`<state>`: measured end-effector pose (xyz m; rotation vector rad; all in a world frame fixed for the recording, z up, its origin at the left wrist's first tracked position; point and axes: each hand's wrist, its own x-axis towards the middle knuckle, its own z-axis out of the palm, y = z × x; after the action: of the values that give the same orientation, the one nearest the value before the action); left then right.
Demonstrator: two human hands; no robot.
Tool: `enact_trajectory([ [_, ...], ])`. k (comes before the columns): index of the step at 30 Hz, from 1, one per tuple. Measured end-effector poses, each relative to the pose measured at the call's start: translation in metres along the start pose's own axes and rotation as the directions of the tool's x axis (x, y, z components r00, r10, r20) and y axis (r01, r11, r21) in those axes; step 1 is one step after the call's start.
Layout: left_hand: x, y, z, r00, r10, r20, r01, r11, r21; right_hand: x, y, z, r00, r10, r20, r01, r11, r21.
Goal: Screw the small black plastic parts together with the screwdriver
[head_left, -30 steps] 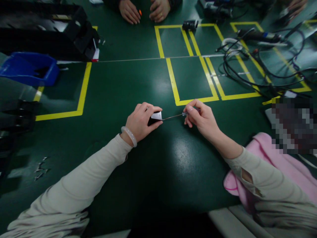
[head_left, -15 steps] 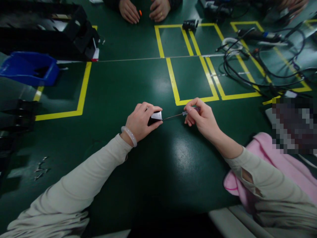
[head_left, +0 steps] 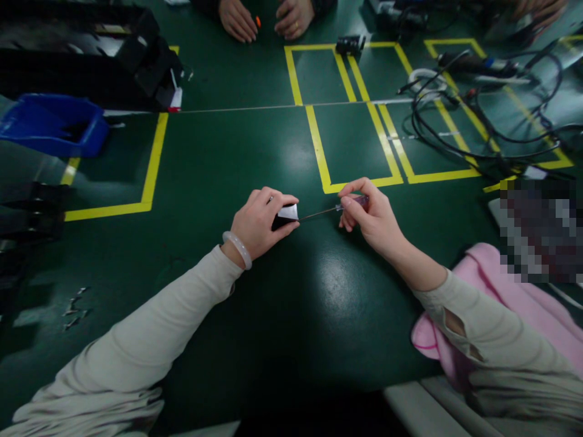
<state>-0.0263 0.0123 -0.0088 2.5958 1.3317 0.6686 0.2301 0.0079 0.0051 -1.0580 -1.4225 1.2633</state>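
My left hand [head_left: 262,221] is closed around a small black part with a pale, shiny face [head_left: 288,212], holding it on the green tabletop; the fingers hide most of it. My right hand [head_left: 368,212] grips a screwdriver [head_left: 339,207] by its clear, purplish handle. The thin shaft points left, and its tip meets the lower right corner of the part, beside my left thumb. Whether the tip sits in a screw is too small to tell.
Several small screws [head_left: 73,309] lie at the left. A blue bin [head_left: 54,124] and black racks [head_left: 136,67] stand behind them. Coiled cables [head_left: 423,121] spread at the right, above a pink cloth [head_left: 492,285]. Another person's hands [head_left: 294,17] rest across the table, near a black cylinder [head_left: 350,45].
Both hands stay in place. The fingers of my right hand have shifted very slightly on the screwdriver handle, showing a little more of it.
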Motion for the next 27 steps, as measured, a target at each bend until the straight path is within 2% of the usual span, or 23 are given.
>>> enact_trajectory([
  [21,0.0008,0.0015,-0.0017,0.999,-0.022,0.026,0.022,1.000,-0.001,-0.0006,0.0009,0.0002,0.999,0.034,0.004,-0.034,0.999,0.029],
  [27,0.0005,0.0010,-0.0015,0.999,-0.023,0.029,0.023,1.000,-0.006,-0.0007,0.0014,-0.0008,1.000,-0.004,0.005,0.004,0.999,0.033],
])
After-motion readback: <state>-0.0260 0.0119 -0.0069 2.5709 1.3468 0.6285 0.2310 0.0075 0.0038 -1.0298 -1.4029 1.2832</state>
